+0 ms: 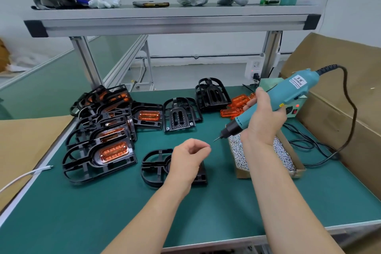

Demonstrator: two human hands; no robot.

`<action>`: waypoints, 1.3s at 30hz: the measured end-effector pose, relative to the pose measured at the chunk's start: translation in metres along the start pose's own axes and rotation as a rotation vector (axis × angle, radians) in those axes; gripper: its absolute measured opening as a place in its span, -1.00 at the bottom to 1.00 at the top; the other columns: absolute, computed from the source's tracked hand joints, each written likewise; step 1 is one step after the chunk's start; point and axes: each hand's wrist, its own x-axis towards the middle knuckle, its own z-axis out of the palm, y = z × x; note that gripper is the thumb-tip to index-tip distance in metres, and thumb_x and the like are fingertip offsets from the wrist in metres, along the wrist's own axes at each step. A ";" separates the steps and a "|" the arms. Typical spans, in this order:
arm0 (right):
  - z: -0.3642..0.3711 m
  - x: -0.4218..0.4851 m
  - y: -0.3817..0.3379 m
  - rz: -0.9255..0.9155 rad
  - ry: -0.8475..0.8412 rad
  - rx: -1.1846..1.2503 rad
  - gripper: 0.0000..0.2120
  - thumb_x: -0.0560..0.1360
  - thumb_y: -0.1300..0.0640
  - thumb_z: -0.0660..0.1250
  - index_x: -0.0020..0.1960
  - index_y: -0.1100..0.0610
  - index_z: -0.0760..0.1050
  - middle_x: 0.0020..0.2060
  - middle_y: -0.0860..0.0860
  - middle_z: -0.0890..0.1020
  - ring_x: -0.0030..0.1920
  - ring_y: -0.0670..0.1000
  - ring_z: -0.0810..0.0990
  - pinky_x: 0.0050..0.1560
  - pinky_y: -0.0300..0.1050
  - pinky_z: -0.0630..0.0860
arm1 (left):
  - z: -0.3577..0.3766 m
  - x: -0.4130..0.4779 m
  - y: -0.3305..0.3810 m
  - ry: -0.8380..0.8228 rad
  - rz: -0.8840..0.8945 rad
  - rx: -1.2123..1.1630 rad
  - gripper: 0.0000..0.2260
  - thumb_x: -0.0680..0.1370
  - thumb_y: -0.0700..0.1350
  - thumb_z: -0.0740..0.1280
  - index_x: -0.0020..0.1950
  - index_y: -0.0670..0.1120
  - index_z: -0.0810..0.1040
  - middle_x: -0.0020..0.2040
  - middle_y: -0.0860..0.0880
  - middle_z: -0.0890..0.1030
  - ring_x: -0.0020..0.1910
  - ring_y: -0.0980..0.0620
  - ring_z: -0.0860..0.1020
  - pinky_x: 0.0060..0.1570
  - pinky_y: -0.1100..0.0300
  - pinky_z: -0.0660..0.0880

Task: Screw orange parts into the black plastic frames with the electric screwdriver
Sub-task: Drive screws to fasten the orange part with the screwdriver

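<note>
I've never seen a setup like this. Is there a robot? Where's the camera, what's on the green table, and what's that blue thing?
No robot: these are a person's two bare hands, filmed by one camera worn on the head, looking down. The right hand grips a blue electric screwdriver, its tip above the green table. The left hand hovers with curled fingers over a black frame; whether it pinches a screw is too small to tell. On the left lie frames already fitted with orange parts; further back, loose orange parts; beside the right arm, a box of screws.
</note>
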 end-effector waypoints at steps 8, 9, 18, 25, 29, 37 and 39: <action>0.017 -0.032 0.005 0.033 -0.117 0.032 -0.83 0.48 0.20 0.43 -0.11 0.09 0.43 -0.51 -0.03 0.52 -0.50 -0.05 0.47 -0.36 -0.16 0.48 | -0.026 -0.014 0.004 0.002 0.138 0.111 -0.80 0.42 -0.26 0.49 -0.23 0.03 0.58 -0.31 -0.04 0.66 -0.30 0.03 0.60 -0.18 0.15 0.56; 0.018 -0.035 0.005 0.030 -0.130 0.033 -0.83 0.47 0.20 0.43 -0.12 0.09 0.42 -0.50 -0.03 0.51 -0.50 -0.03 0.46 -0.36 -0.16 0.47 | -0.028 -0.014 0.003 0.031 0.170 0.167 -0.78 0.43 -0.24 0.49 -0.21 0.07 0.57 -0.30 -0.01 0.66 -0.28 0.02 0.60 -0.19 0.16 0.56; 0.023 -0.054 0.010 -0.001 -0.189 -0.015 -0.84 0.52 0.26 0.41 -0.14 0.15 0.44 -0.52 -0.03 0.51 -0.51 -0.06 0.45 -0.39 -0.25 0.45 | -0.036 -0.020 -0.004 0.138 0.346 0.306 -0.69 0.44 -0.23 0.50 -0.12 0.19 0.53 -0.19 0.17 0.65 -0.17 0.15 0.62 -0.08 0.33 0.53; 0.024 -0.061 0.018 -0.004 -0.194 -0.044 -0.84 0.51 0.24 0.43 -0.13 0.15 0.44 -0.53 -0.06 0.52 -0.53 -0.07 0.46 -0.42 -0.27 0.44 | -0.042 -0.025 -0.006 0.175 0.597 0.609 -0.81 0.43 -0.28 0.50 -0.06 -0.07 0.58 -0.21 0.07 0.62 -0.16 0.10 0.59 -0.10 0.17 0.54; 0.024 -0.066 0.028 -0.011 -0.162 -0.093 -0.83 0.50 0.21 0.44 -0.14 0.10 0.43 -0.53 -0.08 0.52 -0.52 -0.07 0.46 -0.41 -0.25 0.45 | -0.042 -0.028 -0.008 0.201 0.721 0.782 -0.72 0.37 -0.34 0.53 -0.03 -0.11 0.55 -0.27 0.00 0.55 -0.24 -0.04 0.53 -0.23 0.05 0.53; 0.035 -0.069 0.039 -0.009 -0.235 -0.115 -0.83 0.49 0.20 0.44 -0.12 0.08 0.45 -0.50 -0.05 0.52 -0.51 -0.06 0.47 -0.42 -0.21 0.46 | -0.056 -0.024 -0.014 0.236 0.617 0.813 -0.50 0.40 -0.06 0.56 0.27 0.01 0.44 -0.04 0.09 0.59 -0.04 0.02 0.49 0.06 0.18 0.39; 0.039 -0.068 0.041 -0.021 -0.278 -0.139 -0.83 0.45 0.15 0.45 -0.12 0.06 0.45 -0.48 -0.05 0.52 -0.48 -0.04 0.48 -0.40 -0.19 0.47 | -0.068 -0.024 -0.019 0.271 0.634 0.872 -0.42 0.35 0.06 0.57 0.29 0.01 0.44 0.11 0.07 0.57 0.15 0.00 0.47 0.22 0.20 0.25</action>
